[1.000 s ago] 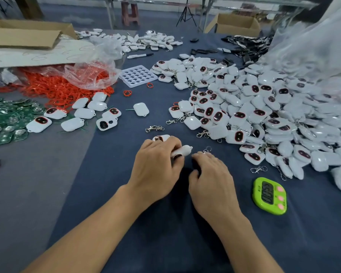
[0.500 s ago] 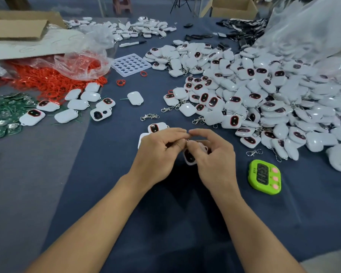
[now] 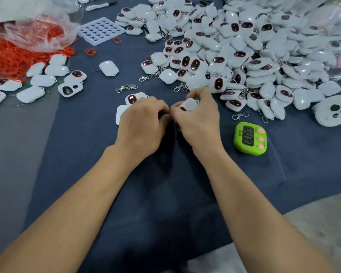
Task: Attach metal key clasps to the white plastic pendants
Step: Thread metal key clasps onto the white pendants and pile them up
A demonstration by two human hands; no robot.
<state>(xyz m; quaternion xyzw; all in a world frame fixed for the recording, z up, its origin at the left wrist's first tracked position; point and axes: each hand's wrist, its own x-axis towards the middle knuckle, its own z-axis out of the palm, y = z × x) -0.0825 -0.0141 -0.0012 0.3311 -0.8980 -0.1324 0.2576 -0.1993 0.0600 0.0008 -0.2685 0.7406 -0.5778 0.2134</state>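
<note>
Two bare forearms, uncovered from the frame's lower edge up to the wrists, come in from 7 o'clock and 5 o'clock and narrow to a bare left hand (image 3: 142,123) and a bare right hand (image 3: 199,125), knuckles and finger backs showing.

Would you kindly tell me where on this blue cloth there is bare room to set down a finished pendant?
Bare cloth lies left of the left hand, nearer than the small pendant group, and nearer than the green timer beside the right forearm. Crowded: the pendant heap beyond the right hand and the red rings far left.
</note>
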